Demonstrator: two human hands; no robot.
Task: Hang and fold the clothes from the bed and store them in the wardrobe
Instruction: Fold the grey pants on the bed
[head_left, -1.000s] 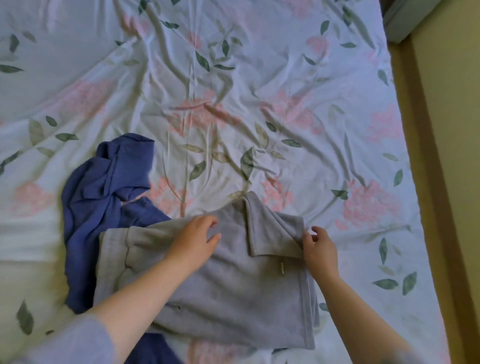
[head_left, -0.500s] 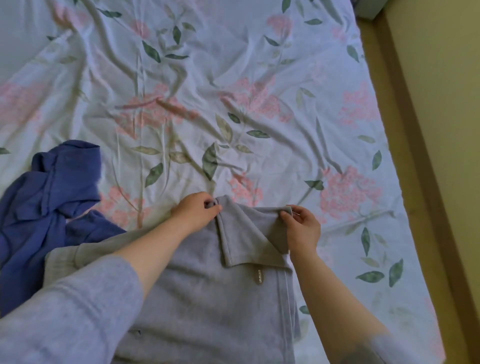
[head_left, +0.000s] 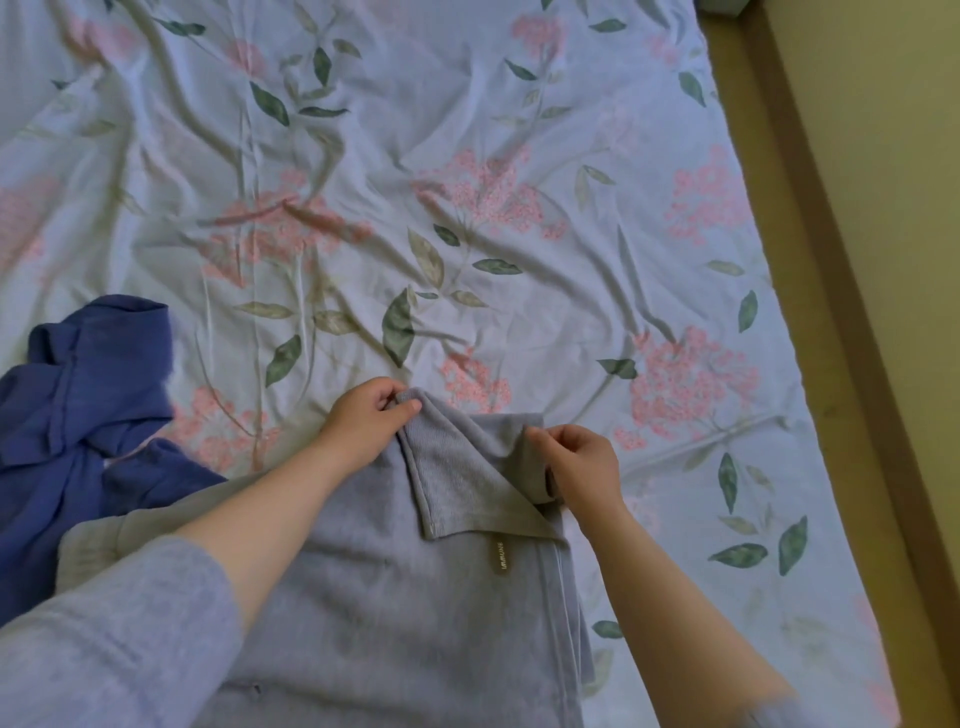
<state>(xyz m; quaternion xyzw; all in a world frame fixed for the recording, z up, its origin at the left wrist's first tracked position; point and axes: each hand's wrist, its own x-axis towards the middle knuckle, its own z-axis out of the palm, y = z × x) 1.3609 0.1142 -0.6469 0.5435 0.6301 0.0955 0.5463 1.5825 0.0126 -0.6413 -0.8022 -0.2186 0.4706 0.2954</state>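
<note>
The grey garment (head_left: 363, 597) lies flat on the bed (head_left: 519, 156) at the lower centre of the frame. Its left side touches a crumpled blue garment (head_left: 78, 415) at the left edge. A turned-over flap (head_left: 467, 478) sits at its upper end; we cannot say for sure whether it is a collar or a folded-in sleeve. The left hand (head_left: 363, 423) pinches the flap's upper left corner, thumb and fingers (head_left: 400, 413) closed narrowly on the cloth. The right hand (head_left: 584, 465) pinches the flap's upper right edge in the same way. A small tan label (head_left: 497, 556) shows just below the flap.

We judge the cloth to be a soft, fairly thick knit. It looks light and limp, so it will probably sag wherever it is unsupported. It looks grippy rather than slippery, and nothing about it seems fragile. We would take it by corners and folded edges, hands well apart, keeping the edge taut between them. We would lift the finished fold from beneath with flat palms so the layers do not slide open.
</note>
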